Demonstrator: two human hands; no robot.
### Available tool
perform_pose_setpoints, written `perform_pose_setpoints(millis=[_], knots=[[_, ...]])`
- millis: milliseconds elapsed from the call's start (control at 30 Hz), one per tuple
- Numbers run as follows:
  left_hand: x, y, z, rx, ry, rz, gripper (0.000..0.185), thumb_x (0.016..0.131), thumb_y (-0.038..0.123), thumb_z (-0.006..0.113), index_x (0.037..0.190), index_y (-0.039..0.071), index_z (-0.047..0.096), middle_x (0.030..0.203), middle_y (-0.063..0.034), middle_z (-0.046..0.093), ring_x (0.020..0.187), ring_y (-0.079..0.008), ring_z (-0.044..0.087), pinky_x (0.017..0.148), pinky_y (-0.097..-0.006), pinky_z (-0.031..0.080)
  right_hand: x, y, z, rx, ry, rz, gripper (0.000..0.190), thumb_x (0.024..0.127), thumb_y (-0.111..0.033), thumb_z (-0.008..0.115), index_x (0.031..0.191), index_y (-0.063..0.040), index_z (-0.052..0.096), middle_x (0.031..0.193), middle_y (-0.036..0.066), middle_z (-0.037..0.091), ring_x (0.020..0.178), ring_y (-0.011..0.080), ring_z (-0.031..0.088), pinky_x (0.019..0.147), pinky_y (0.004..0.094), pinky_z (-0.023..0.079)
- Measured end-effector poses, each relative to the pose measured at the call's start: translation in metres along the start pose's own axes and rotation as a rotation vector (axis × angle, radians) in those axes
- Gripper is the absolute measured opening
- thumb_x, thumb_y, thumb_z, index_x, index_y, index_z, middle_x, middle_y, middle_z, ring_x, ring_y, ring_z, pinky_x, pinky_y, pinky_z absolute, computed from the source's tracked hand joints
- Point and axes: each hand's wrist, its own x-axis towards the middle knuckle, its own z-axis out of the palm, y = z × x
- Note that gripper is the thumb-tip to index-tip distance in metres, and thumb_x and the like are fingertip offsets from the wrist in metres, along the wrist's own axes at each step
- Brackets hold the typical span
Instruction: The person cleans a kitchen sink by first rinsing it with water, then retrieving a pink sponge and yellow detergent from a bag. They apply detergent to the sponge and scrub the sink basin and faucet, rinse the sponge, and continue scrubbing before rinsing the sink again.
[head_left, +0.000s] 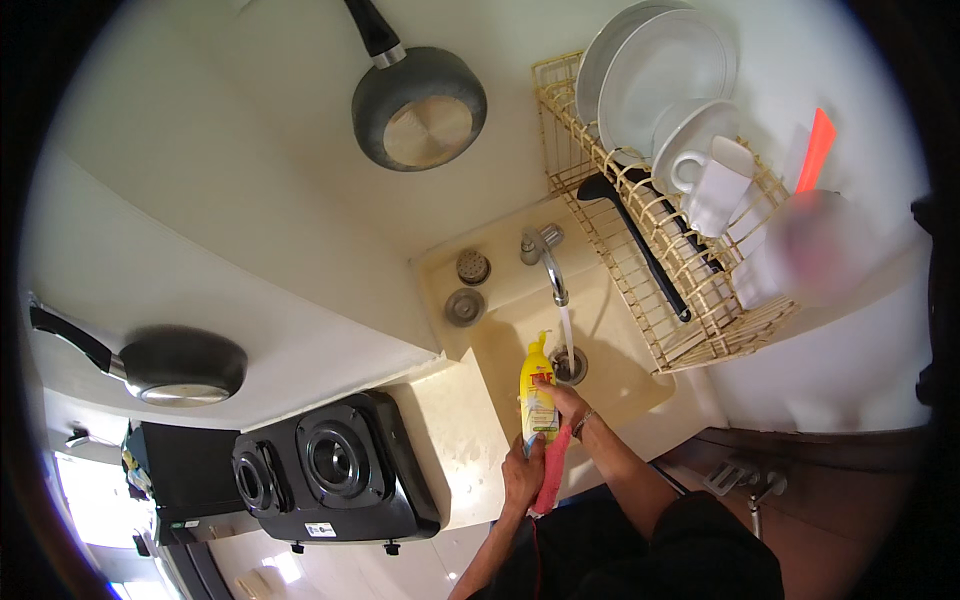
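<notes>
Both my hands are on a yellow plastic bottle (538, 401) with a yellow pump or flip top, held over the front of the cream sink basin (615, 375). My right hand (568, 405) grips its upper part, with a bracelet at the wrist. Lower down, my left hand (525, 469) closes around the bottle's base and a pink cloth (553, 469), which hangs between the two forearms. Behind the bottle, water runs from the chrome faucet (556, 277) into the drain (568, 365).
A wicker dish rack (660, 364) with white plates (667, 82), a white mug (720, 187) and a black ladle (645, 247) stands right of the faucet. Two drain strainers (466, 306) lie left of it. A black gas stove (337, 465) stands at left; pans (420, 105) hang on the wall.
</notes>
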Motion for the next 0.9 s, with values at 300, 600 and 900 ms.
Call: perform_pose_setpoints(millis=[300,600,900], knots=[[-0.019,-0.001,-0.008,-0.511,-0.164,-0.345,0.04,0.107,0.037,0.05,0.123,0.001,0.061,0.075,-0.0074,0.066,0.05,-0.0136,0.058,0.045,-0.0271,0.049,-0.004,0.006,0.017,-0.377,0.093,0.153,0.037,0.097,-0.035,0.069,0.114,-0.003,0.063,0.09,0.012,0.072,0.074,0.0269,0.073,0.066,0.0418,0.061],[-0.032,-0.017,-0.023,-0.618,-0.15,-0.279,0.038,0.106,0.038,0.053,0.124,0.005,0.061,0.067,-0.0019,0.058,0.047,-0.0121,0.055,0.043,-0.0268,0.049,0.078,-0.076,0.065,-1.03,0.555,-0.888,0.057,0.1,-0.031,0.06,0.143,0.002,0.045,0.138,0.027,0.057,0.125,0.0392,0.059,0.105,0.0438,0.047],[-0.043,-0.019,-0.022,-0.531,-0.178,-0.322,0.039,0.106,0.038,0.054,0.126,0.006,0.065,0.074,-0.0018,0.063,0.053,-0.0103,0.057,0.045,-0.0261,0.051,0.209,-0.226,0.074,-0.002,0.756,-1.147,0.072,0.095,-0.023,0.069,0.148,0.01,0.034,0.135,0.028,0.055,0.117,0.0337,0.062,0.097,0.041,0.053]])
